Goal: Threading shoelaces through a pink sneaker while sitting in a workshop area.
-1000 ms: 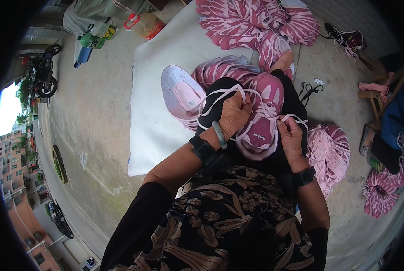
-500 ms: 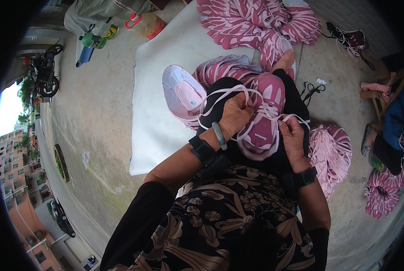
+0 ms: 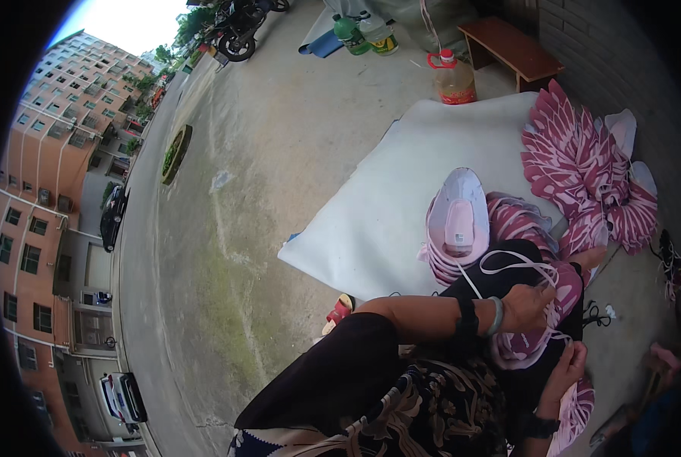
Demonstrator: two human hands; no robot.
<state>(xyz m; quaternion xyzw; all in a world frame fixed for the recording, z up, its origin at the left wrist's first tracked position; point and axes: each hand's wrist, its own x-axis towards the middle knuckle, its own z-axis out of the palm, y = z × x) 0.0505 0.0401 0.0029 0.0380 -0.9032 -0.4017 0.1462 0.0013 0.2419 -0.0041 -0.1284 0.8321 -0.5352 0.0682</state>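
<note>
A pink and maroon shoe upper (image 3: pixel 520 344) lies across my dark-trousered legs, partly hidden by my hands. White shoelace (image 3: pixel 517 263) loops up and over from its eyelets. My left hand (image 3: pixel 526 307), with a pale bangle and black band at the wrist, is closed on the lace beside the upper's lacing. Lower and to the right, my right hand (image 3: pixel 567 372) pinches another stretch of lace between thumb and fingers. Close to my left knee stands a stack of nested shoe uppers (image 3: pixel 434 228), its top one showing a pale lining and insole.
A white sheet (image 3: pixel 371 236) covers the ground ahead. More pink uppers (image 3: pixel 561 152) are heaped at the far right, with another bundle (image 3: pixel 576 415) near my right wrist. Beyond are a red-capped jug (image 3: pixel 455 80), a low wooden bench (image 3: pixel 512 53) and green bottles (image 3: pixel 350 34). A red sandal (image 3: pixel 339 311) lies left.
My view has swung left, so the shoe upper and both hands now appear farther right and lower. Both hands stay at the laces, and more of the yard and buildings shows.
</note>
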